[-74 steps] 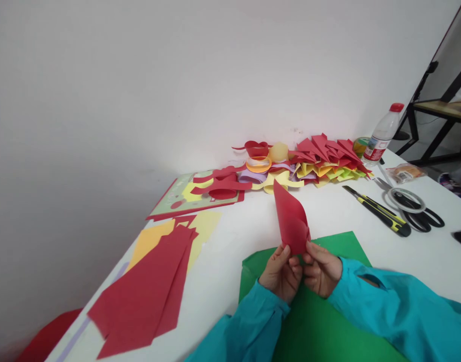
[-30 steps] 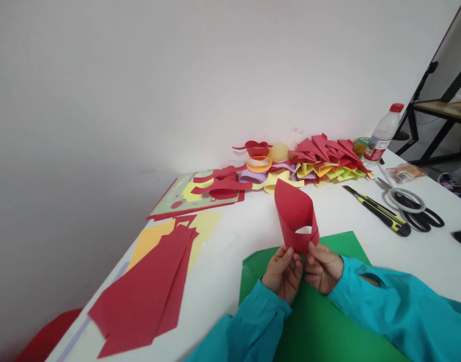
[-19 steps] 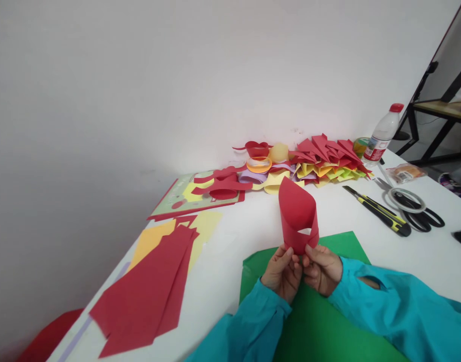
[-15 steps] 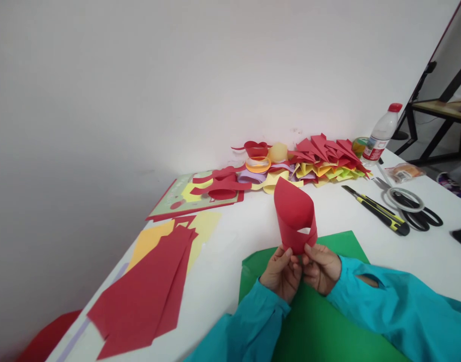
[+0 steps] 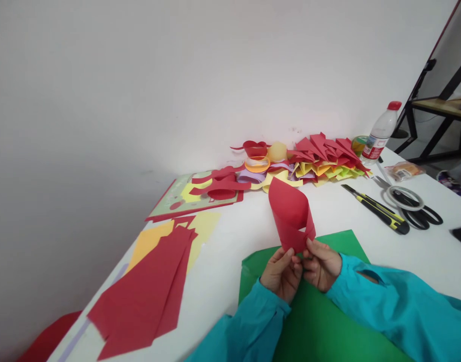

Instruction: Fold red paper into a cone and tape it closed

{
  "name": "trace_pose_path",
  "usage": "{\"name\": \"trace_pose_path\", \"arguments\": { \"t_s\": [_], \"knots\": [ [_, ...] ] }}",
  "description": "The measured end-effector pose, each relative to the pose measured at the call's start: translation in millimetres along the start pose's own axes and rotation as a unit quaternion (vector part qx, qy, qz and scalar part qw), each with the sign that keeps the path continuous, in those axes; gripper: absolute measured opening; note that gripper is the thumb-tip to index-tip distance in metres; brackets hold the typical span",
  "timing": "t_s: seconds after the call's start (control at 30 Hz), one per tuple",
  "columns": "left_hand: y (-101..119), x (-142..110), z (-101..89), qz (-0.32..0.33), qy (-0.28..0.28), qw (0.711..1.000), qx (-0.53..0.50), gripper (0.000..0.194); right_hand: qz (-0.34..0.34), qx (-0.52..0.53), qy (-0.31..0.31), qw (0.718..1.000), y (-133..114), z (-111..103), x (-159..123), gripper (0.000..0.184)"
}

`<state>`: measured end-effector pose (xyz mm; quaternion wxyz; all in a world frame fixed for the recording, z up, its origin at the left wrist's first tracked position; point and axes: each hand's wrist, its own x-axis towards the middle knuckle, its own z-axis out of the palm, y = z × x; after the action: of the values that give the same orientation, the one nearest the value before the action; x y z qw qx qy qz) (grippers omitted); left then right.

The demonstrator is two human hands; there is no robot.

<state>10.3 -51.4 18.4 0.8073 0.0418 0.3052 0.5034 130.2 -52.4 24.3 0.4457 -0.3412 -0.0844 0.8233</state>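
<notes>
Head view: I see roll (image 5: 286, 208) leaning further left (likely being shaped); left hand (image 5: 281, 274), right hand (image 5: 323, 265) pinch it low.

The person's left hand (image 5: 281, 274) and right hand (image 5: 323, 265) pinch side by side, thumbs (image 5: 285, 260) on top, fingers (image 5: 291, 277) curled beneath

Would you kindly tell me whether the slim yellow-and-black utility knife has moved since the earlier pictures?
No: the slim yellow-and-black utility knife shows no shift in any direction, judged against the black-handled metal scissors beside it.
</notes>
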Motion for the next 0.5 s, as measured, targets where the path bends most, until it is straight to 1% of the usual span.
{"name": "trace_pose_path", "arguments": {
  "t_s": [0.23,0.37,0.5],
  "knots": [
    [0.4,-0.1,-0.7,0.003,-0.013,1.000,0.010,0.011,-0.030,-0.009,-0.007,0.999,1.0,0.6,-0.2,0.038],
    [-0.6,-0.1,-1.6,0.000,-0.029,0.999,0.019,0.010,-0.038,-0.025,-0.023,0.999,2.5,-1.2,1.3,0.036],
    [0.5,1.0,-3.2,-0.007,-0.033,0.999,0.013,0.012,-0.050,-0.038,-0.023,0.998,2.8,-1.8,1.4,0.037]
  ]
}}
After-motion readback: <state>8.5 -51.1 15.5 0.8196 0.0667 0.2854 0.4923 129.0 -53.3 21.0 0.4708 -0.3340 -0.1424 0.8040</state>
